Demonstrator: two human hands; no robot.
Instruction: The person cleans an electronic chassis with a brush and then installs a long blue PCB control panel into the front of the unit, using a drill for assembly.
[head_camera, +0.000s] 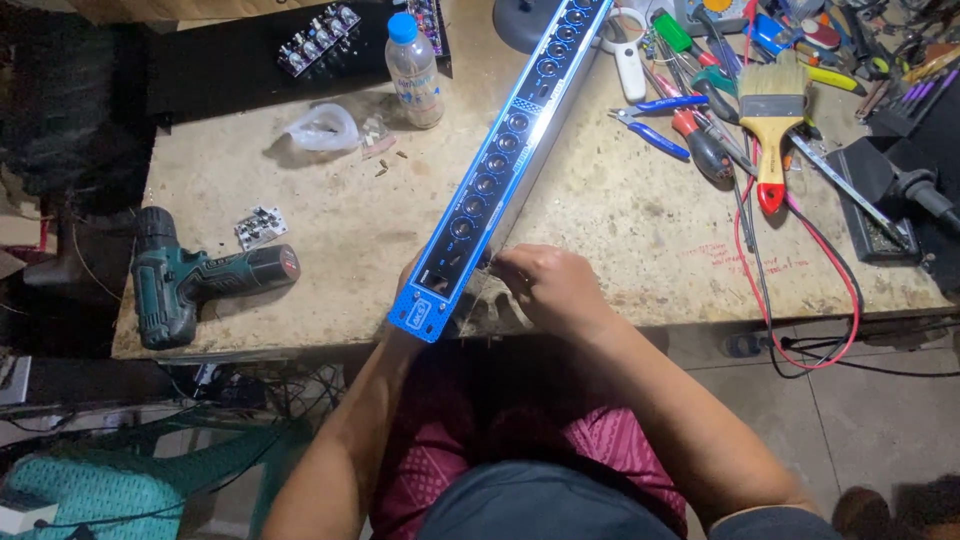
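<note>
Blue-and-black panel (497, 165), long and thin with a row of round knob holes, lies slanted across the worn table (640, 230), and its near end sticks out over the table edge toward your lap. Your left hand (408, 272) is mostly hidden under that near end, so you seem to hold it up from below, but I cannot tell how the fingers sit. Your right hand (545, 285) is curled at the panel's right edge, fingertips pinched close on something too small to see. Keep the left hand steady so the panel does not wobble while the right hand works. Go slow with the pinching fingers, because a tiny part could slip and fall to the floor. Hold the panel flat, not tipped. I think it helps to slide it a bit more onto the table, so the weight rests there. The far end reaches up near the plastic bottle (413, 68), so do not swing it. The green drill (190, 281) lies well apart on your left. The pliers (650, 120) and the paintbrush (772, 125) lie well apart on your right.
</note>
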